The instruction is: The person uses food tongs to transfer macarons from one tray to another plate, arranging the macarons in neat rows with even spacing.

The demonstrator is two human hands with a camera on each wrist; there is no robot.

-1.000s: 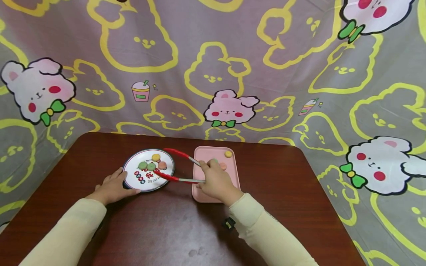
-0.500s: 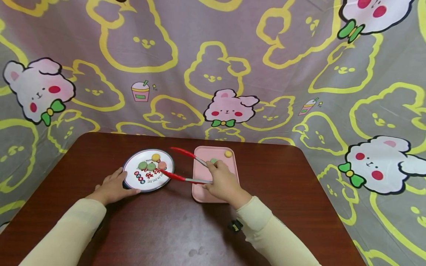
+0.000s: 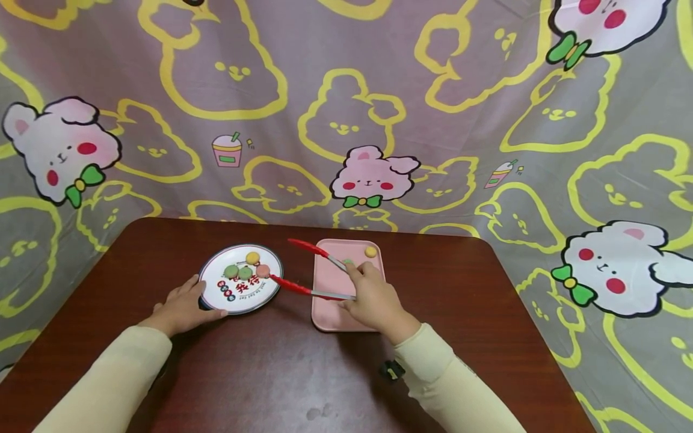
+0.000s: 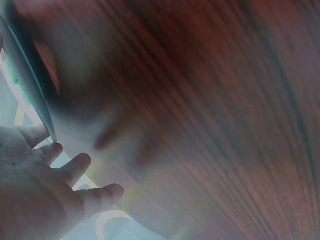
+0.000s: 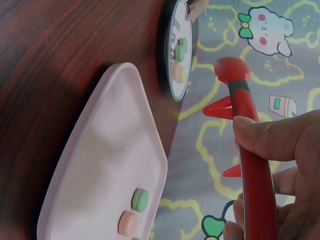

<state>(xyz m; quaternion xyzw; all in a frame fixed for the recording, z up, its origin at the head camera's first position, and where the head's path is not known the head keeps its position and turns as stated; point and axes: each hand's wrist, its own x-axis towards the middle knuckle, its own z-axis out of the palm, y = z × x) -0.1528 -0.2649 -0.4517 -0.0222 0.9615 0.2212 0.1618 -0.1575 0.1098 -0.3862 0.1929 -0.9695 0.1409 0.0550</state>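
Observation:
My left hand (image 3: 181, 305) rests against the left rim of a white, dark-edged plate (image 3: 254, 304), fingers spread and extended. In the left wrist view, fingertips meet the plate's edge. On the plate sit two green macarons (image 3: 245, 273), a yellow macaron (image 3: 252, 258) and a pink macaron (image 3: 263, 271). My right hand (image 3: 373, 299) grips red-tipped tongs (image 3: 295, 287) over a pink tray (image 3: 330, 316). The tongs' arms stand apart with nothing between them, tips pointing toward the plate. A yellow macaron (image 3: 370, 252) lies at the tray's back corner; green (image 5: 140, 200) and pink (image 5: 127, 224) macarons lie nearby.
Plate and tray stand side by side on a dark brown wooden table (image 3: 260, 373). A cartoon-printed cloth (image 3: 287, 138) hangs right behind the table's back edge and along its sides.
My right hand and the tongs have drawn back to the right, from over the plate to its right rim. The left hand, plate and macarons have stayed in place.

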